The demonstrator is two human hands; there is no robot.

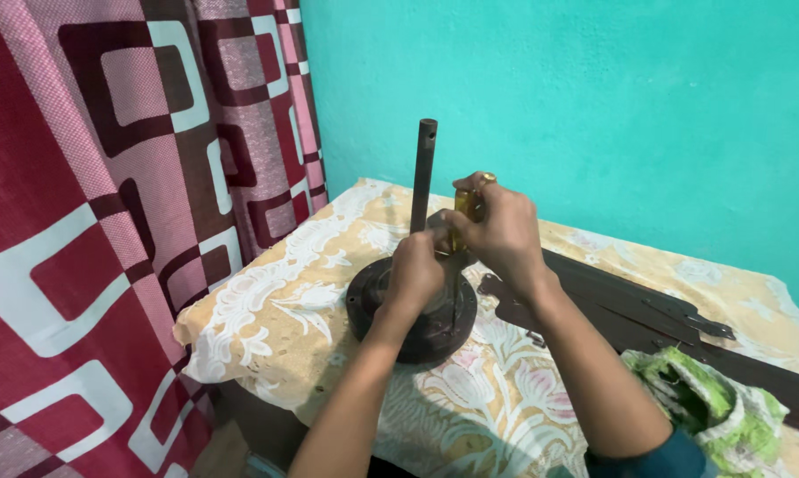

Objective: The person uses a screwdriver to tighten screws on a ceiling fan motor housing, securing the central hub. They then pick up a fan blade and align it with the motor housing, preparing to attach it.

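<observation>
Head view, the only one: the dark round motor housing [412, 310] sits on the bench [267, 327], on the floral cloth near the bench's front-left corner, w/ a dark metal rod [422, 173] standing upright out of its centre. Your left hand [414, 273] is curled down on top of the housing right beside the rod's base, fingers folded; can't tell exactly what it's gripping underneath. Your right hand [503, 232] is just right of the rod and above the housing, wrapped closed round the yellow handle of a screwdriver [464, 212], shaft running down toward the housing's top face; the tip is hidden behind your left hand. Right of the housing, flat dark blades [629, 305] lie across the cloth, and a green-and-white rag [705, 403] sits further right, near your right forearm. Left of the housing hangs a red patterned curtain [107, 221]; behind it, a turquoise wall [594, 106]. Handling, as a judgement: housing looks like solid metal, so heavy, stiff and not fragile, but prob. greasy and slick. Take it by the rim w/ both hands or brace the top as you do now; the rod gives a handle but could lever it over.
</observation>
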